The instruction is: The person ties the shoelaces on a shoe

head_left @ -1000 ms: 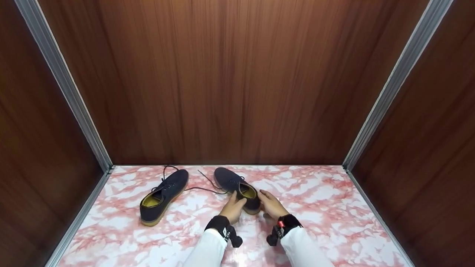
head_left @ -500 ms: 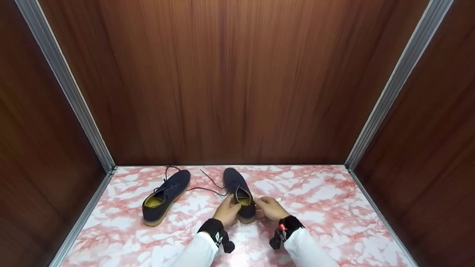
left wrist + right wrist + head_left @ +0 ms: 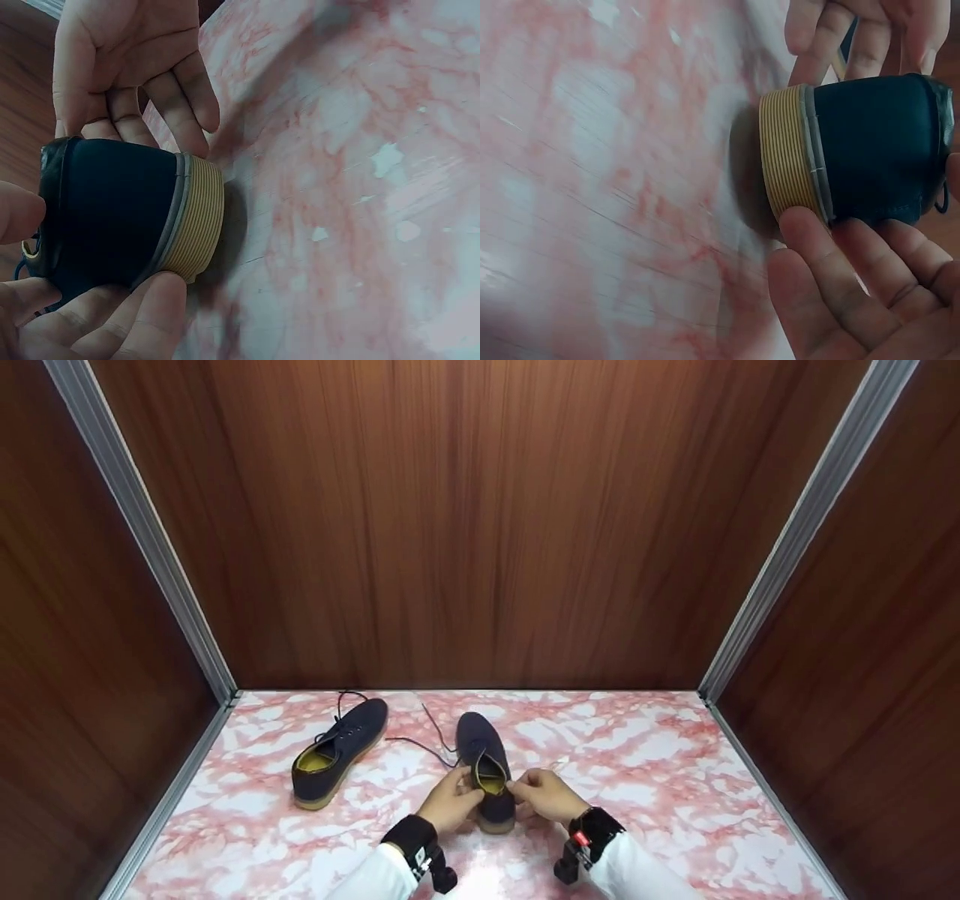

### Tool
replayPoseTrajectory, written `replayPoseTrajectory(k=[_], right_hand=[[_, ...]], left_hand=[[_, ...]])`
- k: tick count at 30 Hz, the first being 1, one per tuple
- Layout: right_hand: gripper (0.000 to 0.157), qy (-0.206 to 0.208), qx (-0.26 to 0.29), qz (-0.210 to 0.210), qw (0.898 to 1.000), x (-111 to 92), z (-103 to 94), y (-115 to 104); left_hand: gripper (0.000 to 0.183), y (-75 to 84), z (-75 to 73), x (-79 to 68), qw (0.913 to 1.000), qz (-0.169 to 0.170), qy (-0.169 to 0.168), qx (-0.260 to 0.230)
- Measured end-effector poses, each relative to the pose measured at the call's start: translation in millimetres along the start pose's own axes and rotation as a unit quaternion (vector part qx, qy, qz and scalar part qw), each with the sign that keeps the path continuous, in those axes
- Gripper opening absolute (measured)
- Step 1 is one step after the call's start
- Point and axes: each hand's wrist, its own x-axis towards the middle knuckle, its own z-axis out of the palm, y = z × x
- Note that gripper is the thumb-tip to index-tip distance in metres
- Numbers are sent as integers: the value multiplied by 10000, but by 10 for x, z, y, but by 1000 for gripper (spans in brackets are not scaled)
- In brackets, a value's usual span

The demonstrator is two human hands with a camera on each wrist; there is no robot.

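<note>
centrally, the left hand (image 3: 448, 804) grasps the held shoe (image 3: 484, 755) at the left of its collar, thumb at the rim and fingers along the outer wall; the right hand (image 3: 550, 797) grasps the same shoe at the right of its collar, thumb likewise at the rim and fingers against the side; the held shoe, dark blue with a yellow lining, lies between the two hands, its toe pointing away from the person and its opening upward; its ribbed tan sole (image 3: 784, 154) shows at the heel in both wrist views, with a shadow just beside it; whether the heel touches the surface cannot be told.

from the left side of the held shoe run loose dark laces (image 3: 409, 740); well to its left is a second shoe (image 3: 341, 750), matching in colour, set at a slant with its toe turned toward the upper right; nearer the person than the held shoe are two black wristbands (image 3: 412, 838) and white sleeves (image 3: 649, 874); beneath and around it spreads a pink-and-white marbled surface (image 3: 637, 817); beyond it rises a brown wood-grained panel (image 3: 480, 525), flanked by grey metal strips (image 3: 142, 529).
</note>
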Motion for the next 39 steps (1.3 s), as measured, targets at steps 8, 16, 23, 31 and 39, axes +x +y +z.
replayPoseTrajectory(k=[8,16,23,31,39], right_hand=[[31,-496,215,131,9985,-165,4,9],[28,-866,330,64,9957,-293,52,63],[26,-1241,149,36,9922,-389,84,91],[27,-1514,14,116,9884,-479,75,91],[24,-1665,-126,81,9859,-531,98,111]], left_hand=[[56,-9,-63,-201,9975,-326,-533,-324],[54,-28,-87,-364,9950,-403,-895,-158],[49,-56,-101,-487,9918,-569,-1130,-181],[47,-24,-102,-574,9876,-603,-1448,-43],[49,-51,-118,-645,9852,-645,-1587,-105]])
